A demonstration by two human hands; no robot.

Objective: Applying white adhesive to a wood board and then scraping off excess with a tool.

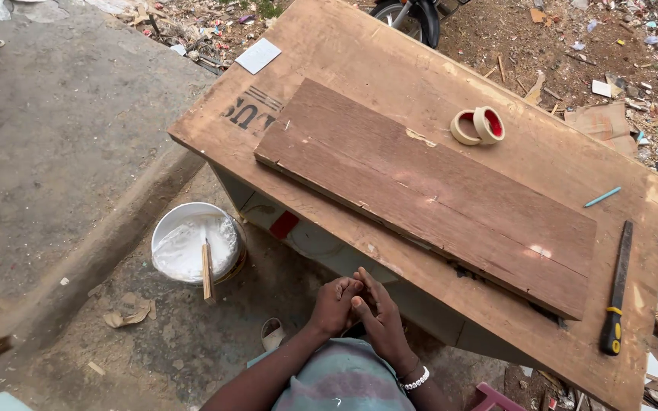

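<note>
**Hands pressed together below the table edge**

The left hand (pixel 335 306) and the right hand (pixel 378 318) are seen clasped against each other, close to the body and just below the near edge of the table (pixel 359 57). Nothing is grasped by either hand; the left is loosely curled and the right is laid flat against it with fingers extended. A white beaded bracelet (pixel 417 380) is worn on the right wrist.

The table top is formed by a large sheet of worn plywood. A long dark wooden plank (pixel 428 194) is laid flat and diagonally across it, well apart from the hands. Two rolls of masking tape (pixel 478 125) are set just beyond the plank's far edge, touching one another. A light blue pencil (pixel 602 197) is seen near the right end of the plank, and a long file with a black and yellow handle (pixel 617 289) is laid along the right side of the table. A white card (pixel 258 55) rests at the far left corner.

On the ground to the left, a round bucket of white paste (pixel 192 243) is placed, with a wooden stick (pixel 207 270) propped across its rim. Scraps and rubble are scattered over the ground beyond the table
</note>
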